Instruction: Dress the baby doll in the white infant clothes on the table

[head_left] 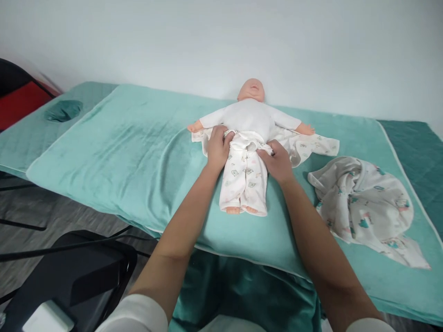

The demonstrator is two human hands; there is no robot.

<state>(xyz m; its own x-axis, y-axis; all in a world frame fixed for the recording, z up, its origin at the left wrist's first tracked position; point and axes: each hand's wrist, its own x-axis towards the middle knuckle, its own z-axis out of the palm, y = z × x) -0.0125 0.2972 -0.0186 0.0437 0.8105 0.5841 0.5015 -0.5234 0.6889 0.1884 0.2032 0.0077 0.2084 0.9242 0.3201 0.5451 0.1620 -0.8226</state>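
A bed (pixel 114 147) with a smooth green cover spans the frame. At its upper centre lies a doll (pixel 247 115) on its back, arms spread; it should be fairly light, its cloth trunk soft and its plastic parts firmer, so support under the back would suit it better than an arm. Its body is white, with peach plastic head and hands.

A crumpled white cloth (pixel 370 203) with coloured prints lies at the right of the frame. A printed shirt (pixel 325 145) is spread partly beneath the doll; it looks limp and easily creased.

At the centre, printed white trousers (pixel 244 177) cover the doll's legs, toes showing at the cuffs. They seem thin and floppy, best held by both sides of the bunched waistband. The left hand (pixel 218 145) and right hand (pixel 277 159) pinch it there, though hidden fingertips leave the exact hold uncertain.
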